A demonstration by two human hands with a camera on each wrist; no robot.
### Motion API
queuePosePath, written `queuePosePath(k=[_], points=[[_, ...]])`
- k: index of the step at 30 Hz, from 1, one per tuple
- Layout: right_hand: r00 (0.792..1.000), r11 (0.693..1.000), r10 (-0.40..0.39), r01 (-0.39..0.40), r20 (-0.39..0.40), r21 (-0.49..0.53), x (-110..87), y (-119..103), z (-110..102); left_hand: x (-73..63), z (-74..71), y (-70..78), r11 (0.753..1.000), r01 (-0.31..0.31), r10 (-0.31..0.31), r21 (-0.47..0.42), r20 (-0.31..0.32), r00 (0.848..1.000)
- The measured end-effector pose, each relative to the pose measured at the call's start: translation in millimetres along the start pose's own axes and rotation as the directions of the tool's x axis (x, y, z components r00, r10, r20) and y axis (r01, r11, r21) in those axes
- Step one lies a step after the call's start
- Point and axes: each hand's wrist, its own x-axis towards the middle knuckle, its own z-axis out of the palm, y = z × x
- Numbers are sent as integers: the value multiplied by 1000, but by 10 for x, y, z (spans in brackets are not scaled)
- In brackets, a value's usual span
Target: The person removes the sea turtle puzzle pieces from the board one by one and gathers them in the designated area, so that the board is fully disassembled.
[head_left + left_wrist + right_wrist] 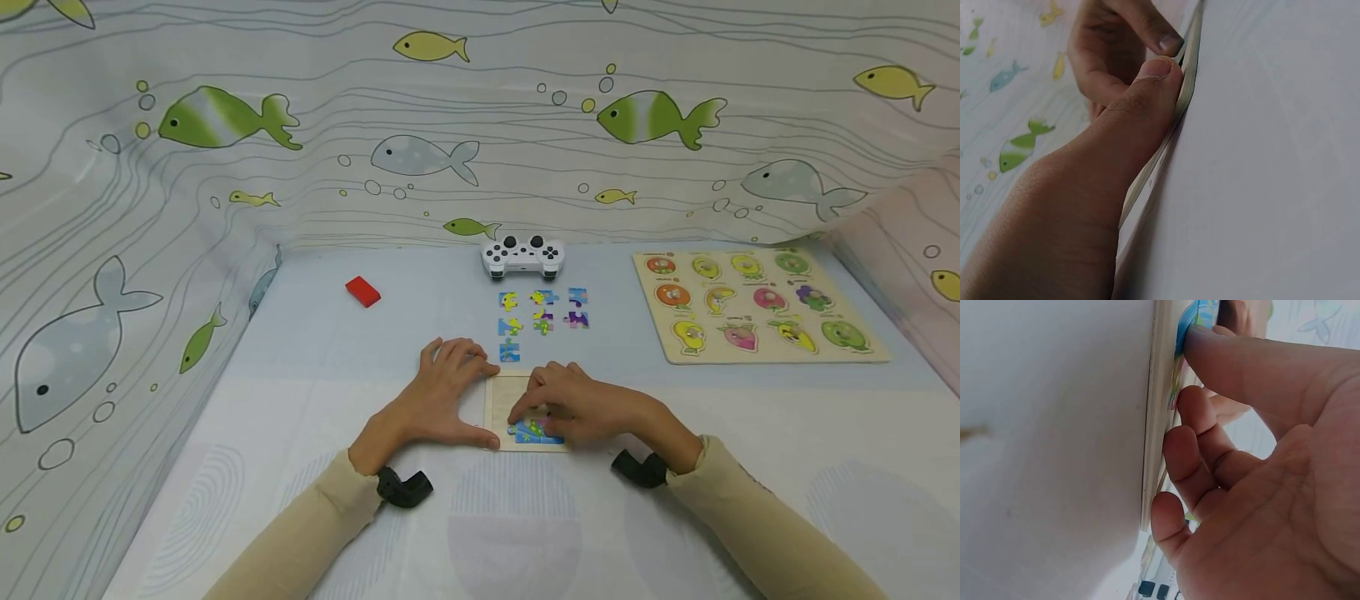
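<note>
A small wooden puzzle tray lies in front of me, with blue jigsaw pieces along its near side. My left hand spans the tray's left side, fingers spread; its thumb presses the near left corner and the index fingertip touches the far one. Bent over the pieces, my right hand has thumb and index finger at a blue jigsaw piece. In the right wrist view the thumb lies against that piece, and the other fingers curl along the tray's edge.
Several loose jigsaw pieces lie in columns beyond the tray. Behind them is a white game controller. A red block sits at the back left, and a wooden fruit puzzle board at the right. Fish-patterned cloth rises behind.
</note>
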Motion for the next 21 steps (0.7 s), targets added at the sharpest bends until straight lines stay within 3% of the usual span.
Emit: queuePosePath(k=[21], points=[[1000, 992, -3, 4, -7, 127, -9, -41, -1, 2, 9, -11, 1000, -3, 3, -7, 4, 1000]])
